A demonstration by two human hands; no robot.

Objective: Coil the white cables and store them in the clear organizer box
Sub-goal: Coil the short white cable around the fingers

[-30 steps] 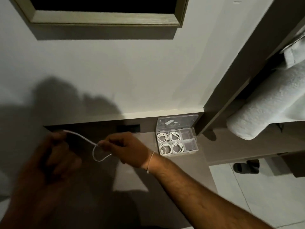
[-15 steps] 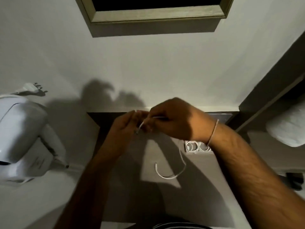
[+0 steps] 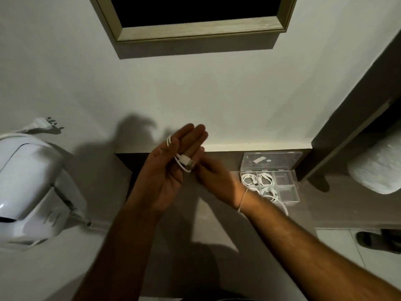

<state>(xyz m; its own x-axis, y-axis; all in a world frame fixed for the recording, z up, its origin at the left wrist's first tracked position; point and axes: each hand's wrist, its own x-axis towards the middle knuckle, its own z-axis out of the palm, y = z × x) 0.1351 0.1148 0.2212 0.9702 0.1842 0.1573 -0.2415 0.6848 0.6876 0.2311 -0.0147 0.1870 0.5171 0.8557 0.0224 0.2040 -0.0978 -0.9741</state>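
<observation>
My left hand (image 3: 169,170) is raised palm up with its fingers straight, and a white cable (image 3: 183,160) is wound around those fingers, its USB plug lying across the palm. My right hand (image 3: 214,181) is just to the right of it, fingers pinched at the cable near the plug. The clear organizer box (image 3: 291,199) stands open on the grey counter at the right. Several of its left compartments hold coiled white cables (image 3: 249,179); the two right compartments look empty. A loose white cable strand (image 3: 284,208) trails over the box's front edge.
A white appliance (image 3: 28,190) with a plug and cord fills the left side. A framed dark opening (image 3: 195,16) hangs on the wall above. A rolled white towel (image 3: 377,166) lies on a shelf at right, and a dark sandal (image 3: 377,241) sits on the tiled floor.
The cable, first stretched between both hands, is now wrapped around my left fingers. My left hand has turned palm up and my right hand has dropped beside it, uncovering the box.
</observation>
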